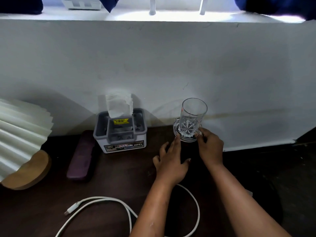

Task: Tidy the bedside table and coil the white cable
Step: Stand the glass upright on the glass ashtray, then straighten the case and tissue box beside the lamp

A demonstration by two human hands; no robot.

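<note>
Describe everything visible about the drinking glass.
The drinking glass is clear, empty and upright, with a cut star pattern in its thick base and small red marks near the rim. It stands on a clear round coaster by the wall. The left hand and right hand touch the coaster's edge.

Colours here are pretty muted. The table [119,182] is a very dark brown, almost black in spots. The cable [102,201] on it is plain white. The tissue box [120,134] is grey on top with a white base, a bright yellow sticker with black print, and a white tissue [119,104] poking out. Beside it there's a dusty purple case [81,157]. The lamp [22,134] has a cream pleated shade, ridged like a fan, on a light tan wooden base. The glass [192,117] is clear with a cut star pattern at the bottom and a small red mark near the rim. The wall [153,57] is off-white.
</note>
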